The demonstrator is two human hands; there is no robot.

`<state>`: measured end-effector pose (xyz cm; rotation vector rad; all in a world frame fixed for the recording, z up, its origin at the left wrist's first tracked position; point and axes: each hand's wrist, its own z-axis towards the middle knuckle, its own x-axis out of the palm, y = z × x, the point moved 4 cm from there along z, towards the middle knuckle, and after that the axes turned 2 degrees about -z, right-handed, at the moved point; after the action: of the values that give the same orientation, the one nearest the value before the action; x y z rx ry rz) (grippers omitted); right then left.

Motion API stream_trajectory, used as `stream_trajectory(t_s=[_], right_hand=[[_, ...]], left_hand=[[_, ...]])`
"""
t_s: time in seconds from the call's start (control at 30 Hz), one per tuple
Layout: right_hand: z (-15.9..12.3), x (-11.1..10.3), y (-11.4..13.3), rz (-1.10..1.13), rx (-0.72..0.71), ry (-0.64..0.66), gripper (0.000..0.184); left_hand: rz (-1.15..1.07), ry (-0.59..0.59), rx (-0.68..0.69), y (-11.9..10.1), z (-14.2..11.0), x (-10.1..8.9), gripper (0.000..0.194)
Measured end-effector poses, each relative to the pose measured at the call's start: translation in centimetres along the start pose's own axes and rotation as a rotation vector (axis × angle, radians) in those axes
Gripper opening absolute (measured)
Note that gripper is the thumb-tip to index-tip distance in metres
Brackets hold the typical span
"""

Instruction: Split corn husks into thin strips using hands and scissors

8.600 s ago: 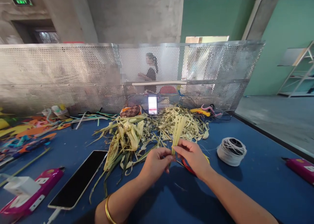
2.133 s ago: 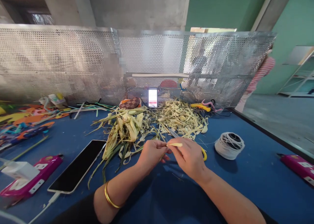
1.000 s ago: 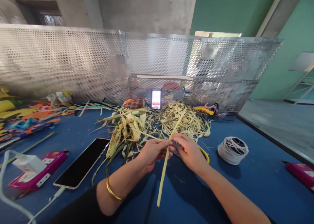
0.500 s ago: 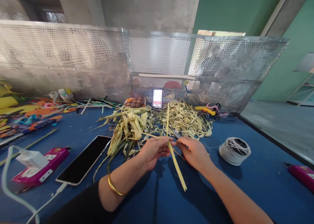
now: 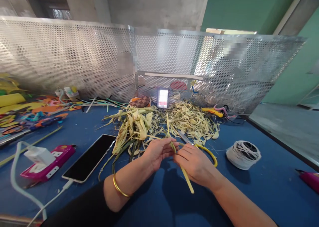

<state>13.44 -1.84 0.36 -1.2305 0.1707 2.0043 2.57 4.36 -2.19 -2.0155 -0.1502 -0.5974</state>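
My left hand is closed, thumb and fingers pinching a narrow corn husk strip that slants from the husk pile toward me. My right hand is closed against the same strip just below that pinch; its fingertips are partly hidden. The strip's pale upper end points away from me, and a greener twisted part shows at the fingers. Scissors with a yellow handle lie beside and partly behind my right hand, their blades toward the husks. Dry corn husks are heaped just beyond my left hand.
Shredded husks spread at the back centre. A roll of white string stands at right, a phone and magenta power strip at left. Coloured scraps cover the far left. A perforated metal screen borders the blue table.
My right hand has turned and moved onto the strip near the left hand's pinch. The scissors' yellow handle now shows beside it. The view has shifted slightly left.
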Motion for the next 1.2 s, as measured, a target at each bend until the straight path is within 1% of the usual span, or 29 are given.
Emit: stream_trajectory(t_s=[0.07,0.17,0.23,0.27,0.3,0.33,0.4,0.43,0.47,0.5,0.57,0.63,0.7,0.8,0.9,1.03,1.13,1.2], right_hand=[[0.0,0.5,0.1,-0.015,-0.016,0.011,0.029],[0.0,1.0,0.3,-0.010,-0.014,0.010,0.027],[0.0,1.0,0.5,0.033,-0.017,-0.002,0.025],[-0.1,0.9,0.4,0.071,0.003,-0.023,0.026],[-0.2,0.8,0.1,0.108,0.053,-0.063,0.028],[-0.4,0.5,-0.4,0.135,0.139,-0.119,0.031],[-0.9,0.1,-1.8,0.153,0.365,-0.238,0.034],[-1.1,0.0,-2.5,0.154,0.460,-0.272,0.033],[-1.3,0.1,-3.1,0.157,0.518,-0.270,0.032],[-1.4,0.3,-3.5,0.170,0.538,-0.235,0.028],[-1.3,0.8,-4.0,0.222,0.503,-0.121,0.018],[-1.3,1.1,-4.2,0.266,0.498,-0.058,0.018],[-1.4,1.0,-4.4,0.308,0.564,-0.069,0.021],[-1.7,0.8,-4.6,0.331,0.656,-0.096,0.021],[-1.9,0.9,-4.7,0.301,0.664,-0.083,0.021],[-2.0,1.4,-4.8,0.290,0.653,-0.081,0.022],[-2.2,1.6,-4.8,0.267,0.667,-0.100,0.021],[-2.3,1.5,-4.8,0.234,0.687,-0.133,0.021]], left_hand=[[-0.020,-0.017,0.003,0.1,0.0,0.0,0.014],[-0.044,-0.010,0.014,0.1,0.1,0.1,0.010],[-0.060,0.006,0.029,-0.1,0.1,0.2,0.007],[-0.066,0.020,0.041,-0.2,0.1,0.3,0.006],[-0.072,0.031,0.054,-0.3,0.0,0.4,0.006],[-0.073,0.038,0.067,-0.4,-0.1,0.4,0.007],[-0.058,0.045,0.074,-0.6,-0.2,0.5,0.006],[-0.045,0.045,0.069,-0.6,-0.3,0.5,0.005],[-0.032,0.049,0.062,-0.5,-0.3,0.5,0.004],[-0.023,0.058,0.054,-0.5,-0.3,0.6,0.005],[-0.028,0.088,0.039,-0.3,-0.2,0.6,0.006],[-0.058,0.120,0.026,-0.2,-0.1,0.6,0.009],[-0.095,0.161,0.002,-0.1,0.0,0.6,0.012],[-0.152,0.231,-0.054,0.0,-0.1,0.8,0.014],[-0.182,0.267,-0.101,0.0,-0.3,1.1,0.015],[-0.148,0.282,-0.138,-0.1,-0.6,1.2,0.017],[-0.101,0.285,-0.138,0.0,-0.7,1.2,0.017],[-0.042,0.270,-0.107,0.1,-0.6,1.2,0.018]])
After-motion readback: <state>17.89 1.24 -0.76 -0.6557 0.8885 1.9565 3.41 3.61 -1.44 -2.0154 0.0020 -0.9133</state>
